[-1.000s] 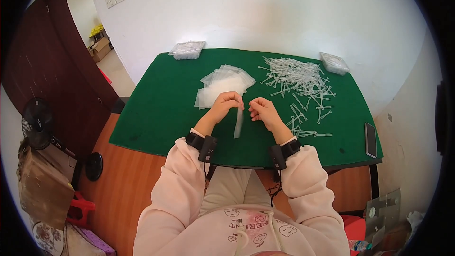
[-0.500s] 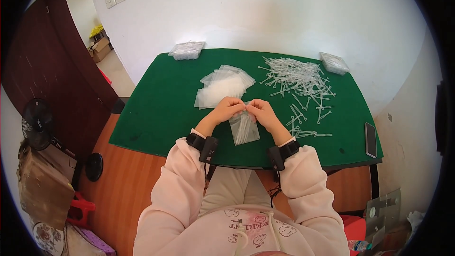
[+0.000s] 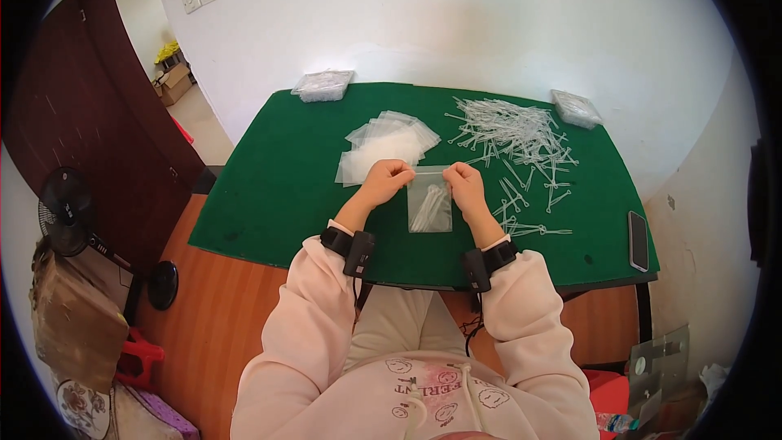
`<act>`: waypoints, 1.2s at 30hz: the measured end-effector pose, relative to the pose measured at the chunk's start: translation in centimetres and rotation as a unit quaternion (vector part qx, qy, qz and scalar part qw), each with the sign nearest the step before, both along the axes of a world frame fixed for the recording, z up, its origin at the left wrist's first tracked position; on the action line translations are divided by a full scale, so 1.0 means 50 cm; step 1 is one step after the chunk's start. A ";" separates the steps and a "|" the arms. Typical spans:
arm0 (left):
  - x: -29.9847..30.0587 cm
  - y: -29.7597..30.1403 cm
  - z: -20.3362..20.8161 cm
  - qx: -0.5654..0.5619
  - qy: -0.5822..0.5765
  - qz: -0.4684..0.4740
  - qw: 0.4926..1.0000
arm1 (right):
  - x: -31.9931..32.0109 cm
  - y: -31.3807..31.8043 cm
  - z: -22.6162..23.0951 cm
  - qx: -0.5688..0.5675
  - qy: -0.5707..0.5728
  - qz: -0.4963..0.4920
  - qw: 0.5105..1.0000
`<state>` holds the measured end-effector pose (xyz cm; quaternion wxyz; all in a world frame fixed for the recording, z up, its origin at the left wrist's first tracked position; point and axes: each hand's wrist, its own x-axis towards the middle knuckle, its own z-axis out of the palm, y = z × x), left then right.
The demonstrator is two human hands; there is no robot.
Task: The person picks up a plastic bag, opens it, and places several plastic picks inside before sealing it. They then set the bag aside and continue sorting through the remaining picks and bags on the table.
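Observation:
A clear zip bag (image 3: 440, 222) hangs between my hands, with several clear plastic sticks (image 3: 428, 205) slanting inside it. My left hand (image 3: 386, 183) pinches the bag's top left corner. At the top right corner my right hand (image 3: 466, 187) pinches it too, so the top edge is held straight. A fanned pile of empty zip bags (image 3: 383, 151) lies just beyond my left hand. Beyond my right hand is a large heap of loose clear sticks with looped ends (image 3: 509, 126), and several more lie scattered nearer to me.
The table has a green cloth (image 3: 269, 187). Clear boxes stand at its far left (image 3: 323, 85) and far right (image 3: 577, 108) corners. A phone (image 3: 637, 240) lies by the right edge. A black fan (image 3: 67, 212) stands left, near a dark door (image 3: 98, 90).
My hands have moved apart along the bag's top edge, from close together at its middle to the two corners. The bag is now spread flat and upright to view.

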<state>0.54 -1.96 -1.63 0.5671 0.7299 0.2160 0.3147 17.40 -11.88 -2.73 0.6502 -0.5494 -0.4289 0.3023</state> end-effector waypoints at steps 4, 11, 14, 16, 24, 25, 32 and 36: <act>-0.007 -0.001 -0.005 0.210 0.108 0.079 0.969 | -0.010 -0.006 -0.005 0.058 -0.259 -0.073 0.961; 0.009 -0.029 0.003 0.422 0.051 0.024 0.905 | -0.029 -0.020 0.019 0.114 -0.467 -0.059 0.875; 0.008 -0.032 0.006 0.423 0.053 0.033 0.904 | -0.027 -0.016 0.014 0.083 -0.435 -0.050 0.895; 0.006 -0.031 0.008 0.424 0.055 0.038 0.903 | -0.022 -0.018 0.016 0.068 -0.431 -0.057 0.898; -0.015 -0.004 0.009 0.282 0.103 0.088 0.950 | -0.005 -0.021 0.021 0.019 -0.367 -0.092 0.926; -0.015 -0.004 0.007 0.277 0.110 0.066 0.952 | -0.007 -0.020 0.018 0.026 -0.351 -0.084 0.932; 0.005 -0.026 -0.002 0.326 0.045 0.013 0.944 | -0.026 -0.017 0.008 0.055 -0.320 0.021 0.946; 0.002 -0.025 0.001 0.323 0.064 0.003 0.944 | -0.027 -0.016 0.007 0.026 -0.297 0.038 0.954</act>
